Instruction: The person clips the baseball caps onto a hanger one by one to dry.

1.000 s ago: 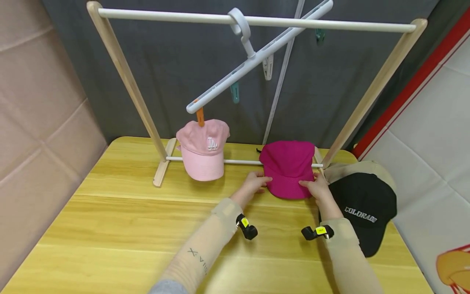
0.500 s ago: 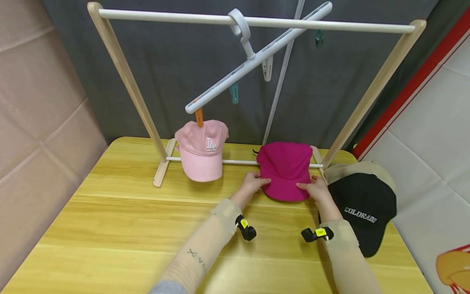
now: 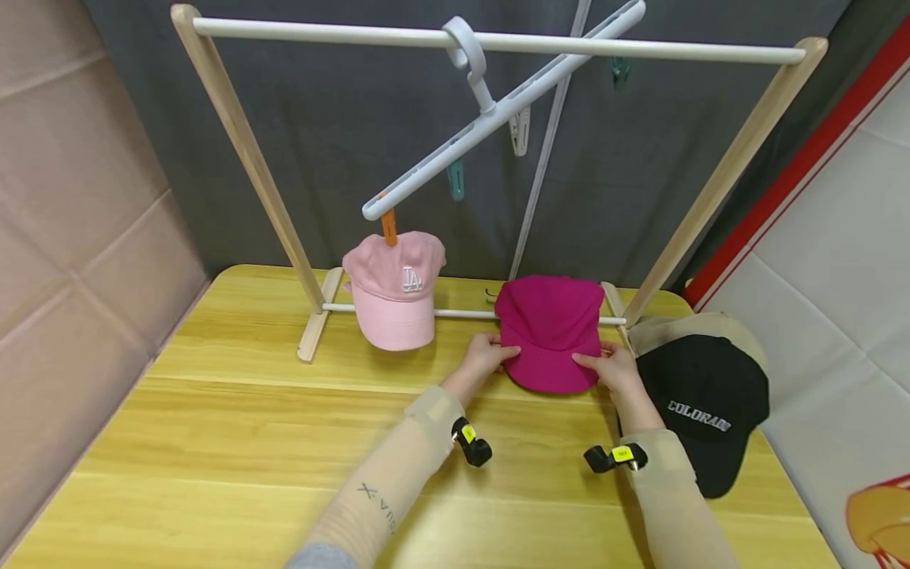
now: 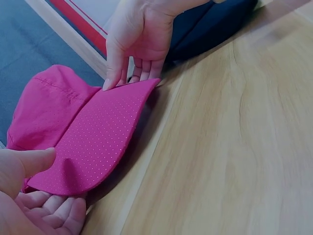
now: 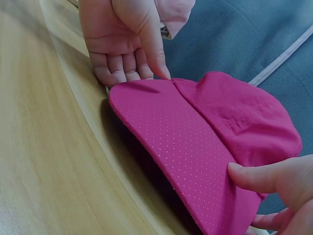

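A magenta cap (image 3: 550, 324) with a dotted brim faces me near the rack's lower bar in the head view. My left hand (image 3: 486, 359) pinches the left side of its brim (image 4: 98, 142), thumb on top and fingers beneath. On the opposite side my right hand (image 3: 614, 370) holds the brim the same way, its thumb (image 5: 254, 177) on the upper face. To the left, a pink cap (image 3: 394, 291) with "LA" lettering hangs from an orange clip (image 3: 389, 227) on a pale hanger (image 3: 426, 167).
A wooden rack with a white top bar (image 3: 320, 33) spans the back of the table (image 3: 235, 442). Teal clips (image 3: 456, 180) and a white clip (image 3: 520, 132) dangle from the hanger. A black "COLORADO" cap (image 3: 700, 387) overlaps a beige cap (image 3: 732, 328) at right.
Both hands have shifted the magenta cap slightly left and toward me, keeping their grip on its brim. The pink cap and hanger sway a little.
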{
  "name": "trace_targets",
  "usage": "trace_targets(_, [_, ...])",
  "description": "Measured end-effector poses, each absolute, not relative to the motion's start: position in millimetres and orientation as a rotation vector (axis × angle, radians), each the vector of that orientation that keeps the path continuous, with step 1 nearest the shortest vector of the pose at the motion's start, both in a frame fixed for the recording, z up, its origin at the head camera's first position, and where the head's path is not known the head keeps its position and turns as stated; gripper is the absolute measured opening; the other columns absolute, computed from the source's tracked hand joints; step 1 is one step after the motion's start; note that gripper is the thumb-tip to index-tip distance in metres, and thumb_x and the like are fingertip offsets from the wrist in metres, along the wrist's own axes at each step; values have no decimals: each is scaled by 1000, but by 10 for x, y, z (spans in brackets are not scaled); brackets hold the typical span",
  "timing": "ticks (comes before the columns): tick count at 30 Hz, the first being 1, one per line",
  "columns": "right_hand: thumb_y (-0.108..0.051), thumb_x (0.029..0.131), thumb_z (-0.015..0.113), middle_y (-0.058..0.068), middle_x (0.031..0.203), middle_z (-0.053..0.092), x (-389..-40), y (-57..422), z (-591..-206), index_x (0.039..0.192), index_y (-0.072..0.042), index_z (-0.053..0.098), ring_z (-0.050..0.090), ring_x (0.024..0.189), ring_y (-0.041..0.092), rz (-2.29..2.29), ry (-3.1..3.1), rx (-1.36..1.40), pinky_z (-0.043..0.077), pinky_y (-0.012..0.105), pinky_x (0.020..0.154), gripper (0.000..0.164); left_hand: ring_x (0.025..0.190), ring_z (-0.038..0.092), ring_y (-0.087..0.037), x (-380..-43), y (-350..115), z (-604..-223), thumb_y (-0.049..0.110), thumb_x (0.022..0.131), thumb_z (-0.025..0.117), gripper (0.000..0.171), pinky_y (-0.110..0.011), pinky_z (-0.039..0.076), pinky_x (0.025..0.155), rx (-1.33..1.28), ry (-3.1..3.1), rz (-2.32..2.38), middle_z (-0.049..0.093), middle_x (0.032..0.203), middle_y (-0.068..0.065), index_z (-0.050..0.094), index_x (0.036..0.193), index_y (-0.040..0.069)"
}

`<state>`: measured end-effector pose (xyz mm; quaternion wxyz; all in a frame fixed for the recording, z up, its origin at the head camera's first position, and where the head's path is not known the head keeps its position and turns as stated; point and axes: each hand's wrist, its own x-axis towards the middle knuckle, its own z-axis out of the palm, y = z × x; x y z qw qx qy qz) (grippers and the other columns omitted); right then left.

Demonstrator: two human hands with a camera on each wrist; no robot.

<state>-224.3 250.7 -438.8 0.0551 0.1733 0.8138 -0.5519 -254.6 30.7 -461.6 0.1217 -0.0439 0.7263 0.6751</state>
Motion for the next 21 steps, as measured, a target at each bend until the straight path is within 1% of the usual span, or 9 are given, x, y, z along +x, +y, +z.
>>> trace_targets(2, [-17, 90, 67, 30, 140, 36, -2242, 2506, -4396, 145, 12, 20, 41, 122, 33, -1700, 2453, 526, 38, 40, 100, 78, 66, 53, -12, -2550, 304, -4618, 7, 85, 73, 23, -26, 51, 59, -126, 2137, 1959, 59, 87, -6, 64, 101, -6])
trace_targets(4, [-17, 90, 67, 28, 140, 36, -2240, 2507, -4402, 147, 10, 19, 43, 120, 31, -1718, 2436, 528, 41, 35, 96, 79, 66, 53, -13, -2557, 299, -4623, 7, 85, 73, 22, -26, 51, 60, -123, 2152, 1949, 59, 86, -6, 64, 101, -5])
trace_targets(7, [-17, 90, 68, 27, 139, 37, -2234, 2506, -4413, 147, 9, 19, 46, 115, 28, -1741, 2420, 518, 47, 26, 85, 79, 65, 54, -13, -2567, 289, -4631, 6, 84, 74, 26, -26, 52, 60, -114, 2163, 1951, 60, 86, -7, 63, 104, -7])
trace_targets(10, [-16, 90, 68, 26, 138, 39, -2230, 2507, -4416, 147, 8, 19, 50, 109, 24, -1760, 2408, 501, 48, 20, 74, 79, 64, 54, -13, -2567, 268, -4624, 5, 84, 74, 28, -26, 52, 60, -95, 2177, 1942, 61, 84, -7, 63, 106, -8])
trace_targets(11, [-16, 90, 68, 26, 138, 39, -2231, 2506, -4418, 147, 8, 19, 50, 107, 23, -1767, 2404, 494, 48, 19, 73, 79, 63, 54, -12, -2567, 262, -4623, 5, 84, 73, 28, -26, 52, 59, -87, 2184, 1941, 62, 83, -7, 63, 106, -8])
trace_targets(15, [-15, 89, 69, 25, 133, 44, -2233, 2508, -4418, 146, 8, 20, 55, 93, 13, -1785, 2397, 463, 48, 19, 72, 78, 61, 52, -11, -2566, 234, -4628, 4, 84, 73, 23, -24, 50, 57, -64, 2209, 1934, 60, 78, -5, 63, 102, -7])
trace_targets(18, [-16, 88, 70, 22, 123, 50, -2219, 2507, -4407, 144, 7, 21, 54, 82, 6, -1789, 2399, 433, 47, 20, 71, 78, 60, 50, -10, -2560, 213, -4628, 3, 84, 72, 18, -22, 47, 55, -50, 2217, 1935, 57, 73, -2, 64, 97, -6])
trace_targets(21, [-18, 88, 71, 16, 112, 55, -2201, 2507, -4389, 141, 7, 24, 54, 79, 5, -1774, 2425, 411, 46, 21, 71, 75, 58, 48, -9, -2546, 189, -4611, 2, 84, 72, 14, -21, 43, 53, -34, 2214, 1941, 55, 66, 0, 64, 93, -6])
